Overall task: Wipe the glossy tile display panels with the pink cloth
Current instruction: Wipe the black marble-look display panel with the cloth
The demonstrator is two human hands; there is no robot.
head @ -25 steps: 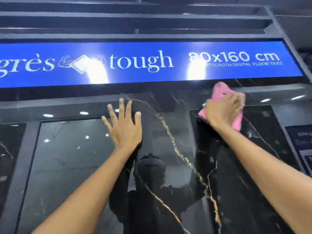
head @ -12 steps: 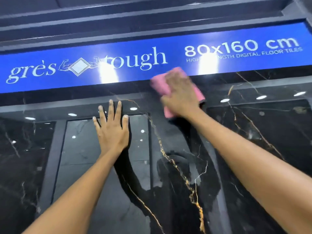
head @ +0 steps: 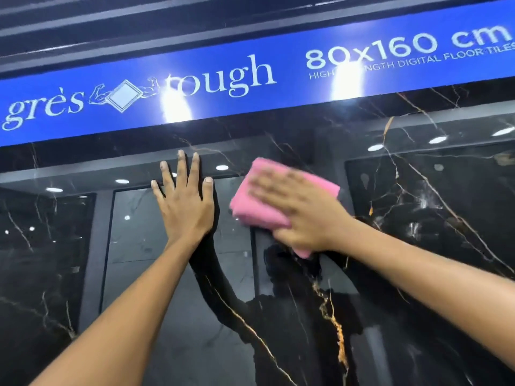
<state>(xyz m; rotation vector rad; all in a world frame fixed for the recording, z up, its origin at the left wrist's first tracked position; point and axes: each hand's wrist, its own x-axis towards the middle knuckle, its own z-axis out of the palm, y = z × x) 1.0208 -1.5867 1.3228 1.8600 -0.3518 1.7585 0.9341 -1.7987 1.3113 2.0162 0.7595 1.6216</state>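
- High on the black tile panel, just under the blue sign, the right hand lies flat with fingers spread over the folded pink cloth, pressing it to the glossy face; it pins the cloth under the palm rather than closing round it, and the fingers are blurred, which I take for motion
- A second ago the cloth was far out to the right, near the panel's upper right; half a second ago it was about midway, up against the sign's lower edge; now it sits lower and just beside the left hand, so the stroke has run leftward across the top band and dipped a little
- The left hand is open, palm and all fingers flat on the tile, gripping nothing; it has kept roughly the same place on the panel through all three views, so it reads as a brace while the person reaches up
- What this means, as I judge it: one pass along the upper strip is about finished, since the cloth has nearly met the bracing hand; going on leftward would call for lifting that hand away, or else the stroke turns back at a lower level
- Most of the panel below the hands, where the gold veins run, looks not yet reached in this pass; whether it is clean I cannot tell, as ceiling-light reflections cover the surface
- One risk: the bare left palm may leave prints on the gloss, needing a later wipe
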